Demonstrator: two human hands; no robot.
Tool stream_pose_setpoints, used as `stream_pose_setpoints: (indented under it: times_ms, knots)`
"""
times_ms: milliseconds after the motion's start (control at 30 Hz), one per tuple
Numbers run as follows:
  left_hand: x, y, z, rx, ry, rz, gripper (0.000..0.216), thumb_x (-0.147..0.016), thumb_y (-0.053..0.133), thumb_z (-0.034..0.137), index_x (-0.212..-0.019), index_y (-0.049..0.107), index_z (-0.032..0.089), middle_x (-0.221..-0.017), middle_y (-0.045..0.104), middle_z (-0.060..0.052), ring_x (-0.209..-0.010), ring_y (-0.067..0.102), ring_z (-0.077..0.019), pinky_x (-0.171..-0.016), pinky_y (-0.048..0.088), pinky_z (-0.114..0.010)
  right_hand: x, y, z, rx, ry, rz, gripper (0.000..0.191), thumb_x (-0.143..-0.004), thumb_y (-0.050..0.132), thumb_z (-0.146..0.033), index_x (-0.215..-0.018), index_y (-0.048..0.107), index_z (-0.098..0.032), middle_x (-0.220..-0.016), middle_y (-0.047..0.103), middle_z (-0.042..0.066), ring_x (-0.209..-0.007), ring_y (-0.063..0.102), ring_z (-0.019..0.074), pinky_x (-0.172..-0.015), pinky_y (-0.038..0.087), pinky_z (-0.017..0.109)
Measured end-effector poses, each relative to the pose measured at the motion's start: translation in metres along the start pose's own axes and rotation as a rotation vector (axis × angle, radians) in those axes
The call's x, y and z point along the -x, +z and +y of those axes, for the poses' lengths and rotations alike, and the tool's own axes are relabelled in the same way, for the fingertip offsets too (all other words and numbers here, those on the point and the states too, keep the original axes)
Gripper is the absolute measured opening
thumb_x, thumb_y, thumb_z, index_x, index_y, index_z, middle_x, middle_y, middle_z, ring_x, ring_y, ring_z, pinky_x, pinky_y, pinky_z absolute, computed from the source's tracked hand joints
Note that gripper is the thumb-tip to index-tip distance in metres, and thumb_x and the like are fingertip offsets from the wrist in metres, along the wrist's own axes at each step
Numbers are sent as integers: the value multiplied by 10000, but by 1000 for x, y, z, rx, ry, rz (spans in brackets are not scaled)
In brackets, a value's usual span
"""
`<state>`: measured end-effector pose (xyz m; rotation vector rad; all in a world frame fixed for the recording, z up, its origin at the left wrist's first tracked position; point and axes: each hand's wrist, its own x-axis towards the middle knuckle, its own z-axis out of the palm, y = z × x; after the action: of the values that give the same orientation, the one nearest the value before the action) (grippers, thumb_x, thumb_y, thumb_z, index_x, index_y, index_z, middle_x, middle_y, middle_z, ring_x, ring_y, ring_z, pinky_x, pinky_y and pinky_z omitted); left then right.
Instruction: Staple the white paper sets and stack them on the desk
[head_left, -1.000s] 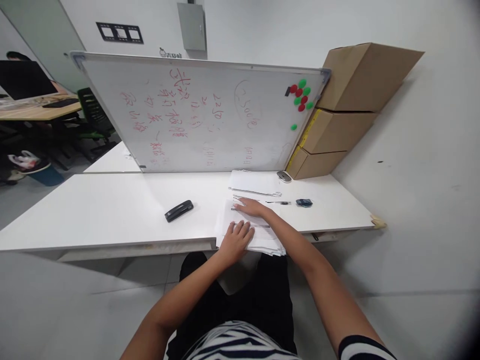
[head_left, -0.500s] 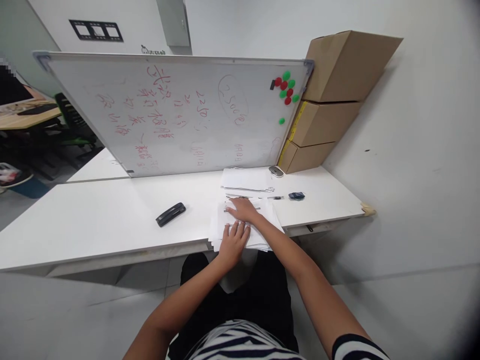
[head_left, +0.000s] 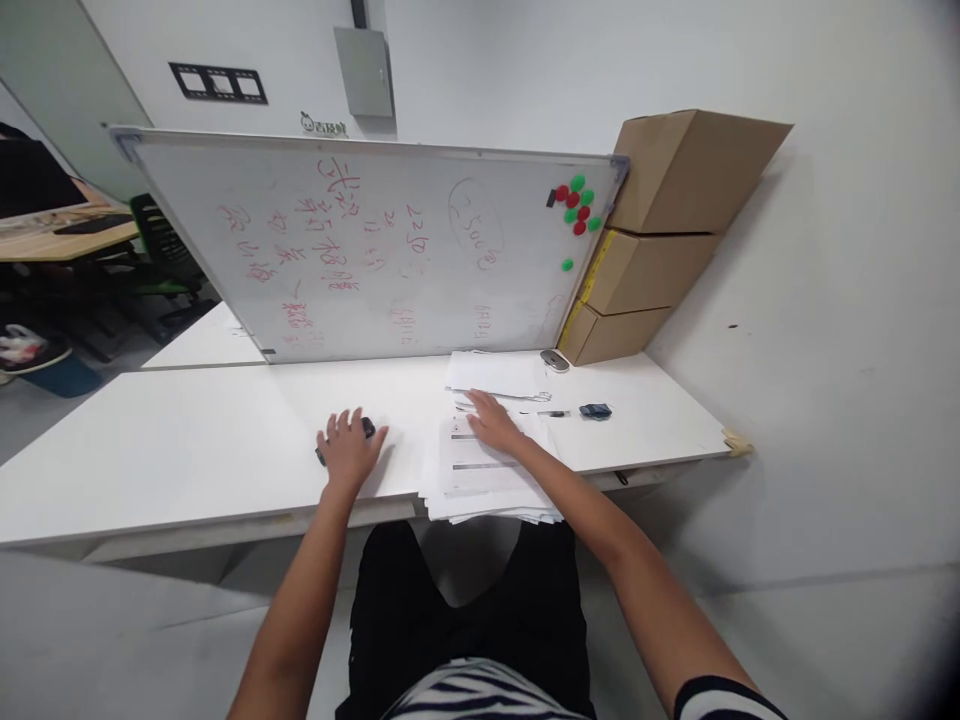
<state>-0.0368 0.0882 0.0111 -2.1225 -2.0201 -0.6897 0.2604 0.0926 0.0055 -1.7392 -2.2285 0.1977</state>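
Left of the paper stack point(head_left: 480, 478), the left hand point(head_left: 347, 448) lies with fingers splayed over the black stapler point(head_left: 367, 427), not closed round it. The right hand point(head_left: 491, 422) presses flat and open on the stack's far end, gripping nothing. The stack overhangs the white table point(head_left: 187, 440). Behind the stack lean a whiteboard point(head_left: 360, 250) and cardboard boxes point(head_left: 660, 235).

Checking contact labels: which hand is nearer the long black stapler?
Left. The left hand covers the long black stapler; the right hand rests on the white paper stack to its right.
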Motion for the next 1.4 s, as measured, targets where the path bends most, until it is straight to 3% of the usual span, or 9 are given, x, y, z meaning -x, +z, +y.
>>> stream_pose_setpoints:
  times_ms: [100,200,400,567,733,1067,1400]
  knots:
    - [-5,16,-29,-52,-46,-28,519,-877,387,495,-1205,545,125,-1151,592,-192,-1123,483,-350,-936,294,-479,-21,-12,20,93,121,18,506,-959,286,-269,-1455,270,-170,-1529,266,120,-1408,203,207,-1115,221,421]
    - [-3,21,-36,-65,-35,-51,491,-889,358,504,-1155,573,152,-1055,620,-164,-1019,515,-319,-875,301,-434,-40,-17,44,139,188,-81,540,-933,399,-322,-1433,302,-144,-1520,264,177,-1401,223,292,-1075,259,504]
    - [-2,22,-38,-49,-13,-78,437,-886,397,502,-1134,581,193,-1059,626,-138,-1002,509,-296,-880,279,-410,-58,-15,76,253,142,-282,368,-953,354,-198,-1300,468,-156,-1417,442,185,-1284,447,257,-952,411,377]
    - [-3,25,-40,-44,-27,-100,442,-888,375,532,-1117,583,217,-1054,628,-118,-1006,513,-294,-896,275,-408,-67,-21,82,342,136,-349,315,-917,374,-99,-1193,524,-133,-1105,654,187,-1050,620,259,-859,435,346]
    - [-8,24,-38,-35,-53,-110,465,-891,360,531,-1123,583,195,-1051,632,-128,-996,516,-304,-877,277,-413,-71,-24,77,396,174,-347,248,-900,395,-79,-1093,549,-107,-983,670,199,-953,646,273,-792,434,339]
    - [-5,35,-43,-71,-38,-63,468,-881,385,543,-1114,584,190,-1041,629,-132,-986,512,-294,-861,274,-402,-69,-9,94,462,163,-256,319,-986,258,-233,-1136,500,-87,-984,648,215,-935,630,279,-759,416,336]
    - [-5,38,-44,-66,-15,-7,443,-885,395,527,-1100,585,189,-1024,633,-130,-971,524,-293,-847,291,-404,-71,-12,85,446,191,-231,271,-979,296,-195,-1096,520,-95,-980,652,186,-902,631,237,-732,409,290]
